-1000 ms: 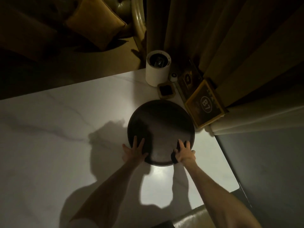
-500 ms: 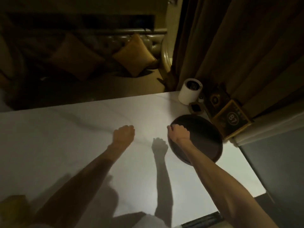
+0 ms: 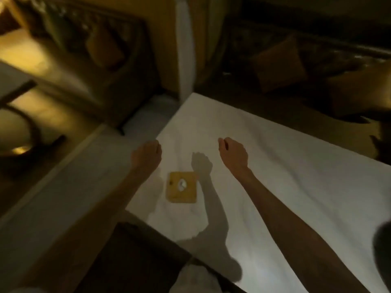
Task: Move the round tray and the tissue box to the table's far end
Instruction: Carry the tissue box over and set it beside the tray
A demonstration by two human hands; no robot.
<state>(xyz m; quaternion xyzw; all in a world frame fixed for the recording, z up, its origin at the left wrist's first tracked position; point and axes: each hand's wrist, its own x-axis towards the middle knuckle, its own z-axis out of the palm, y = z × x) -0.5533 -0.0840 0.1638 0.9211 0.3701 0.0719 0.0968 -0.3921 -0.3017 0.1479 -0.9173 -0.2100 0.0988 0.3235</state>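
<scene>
A flat yellow tissue box [image 3: 183, 187] with a white tissue showing in its slot lies on the white marble table [image 3: 285, 166], near the table's left end. Both my hands hover over the table just beyond the box, and neither touches it. My left hand [image 3: 147, 154] is curled into a loose fist up and to the left of the box. My right hand [image 3: 233, 154] is up and to its right, empty, with bent fingers held apart from the thumb. A dark rounded shape [image 3: 383, 252] at the right edge of the view may be the round tray.
The table's left edge runs diagonally past the box, and a grey floor strip [image 3: 69, 187] lies beyond it. A dark chair seat [image 3: 131, 256] stands at the near edge. A sofa with cushions [image 3: 277, 64] lies behind the far edge. The frame is blurred.
The view has swung left from the tray end to the other end of the table. My right hand has let go of the tray's rim. The tissue box has come into view.
</scene>
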